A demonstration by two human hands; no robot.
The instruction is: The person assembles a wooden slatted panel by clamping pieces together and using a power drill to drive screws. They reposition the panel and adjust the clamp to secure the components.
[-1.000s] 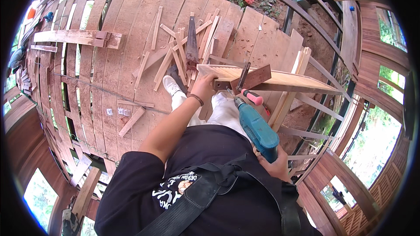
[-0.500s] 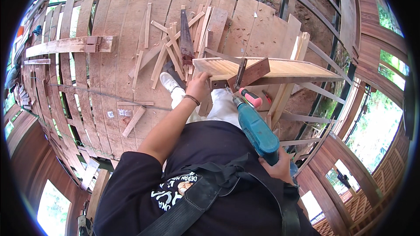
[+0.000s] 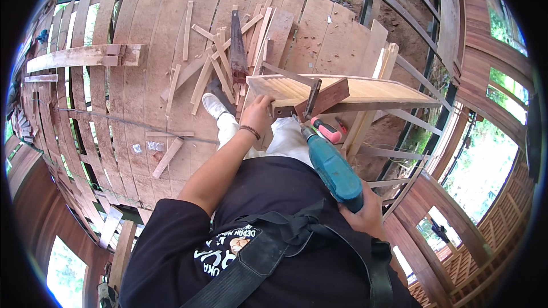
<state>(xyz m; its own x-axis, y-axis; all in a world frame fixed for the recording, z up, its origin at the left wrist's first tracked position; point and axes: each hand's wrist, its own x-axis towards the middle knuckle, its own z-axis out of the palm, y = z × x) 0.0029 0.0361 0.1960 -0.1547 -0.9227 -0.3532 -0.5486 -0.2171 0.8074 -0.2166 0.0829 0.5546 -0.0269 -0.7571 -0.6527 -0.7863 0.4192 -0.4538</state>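
A teal power drill [image 3: 335,172] is in my right hand [image 3: 366,210], whose fingers wrap its rear end and are partly hidden. Its bit points at the near edge of a slatted wooden panel [image 3: 394,92]; whether the tip touches wood I cannot tell. My left hand [image 3: 258,115] grips the panel's left corner with the thumb side on top. Across the panel lies a dark reddish wood block [image 3: 329,97], held by a metal bar clamp [image 3: 312,97] with a pink and black handle [image 3: 327,130] hanging just above the drill's nose.
A handsaw [image 3: 238,48] lies among several thin wood strips [image 3: 218,57] on the plank floor [image 3: 151,40]. Gaps show between floorboards at the left. A pale wooden post [image 3: 362,131] stands under the panel. A loose plank [image 3: 85,60] lies far left, and metal beams [image 3: 399,0] run at the right.
The whole scene has shifted slightly left in view. Both hands keep their grips, and the drill stays at nearly the same place against the panel's near edge.
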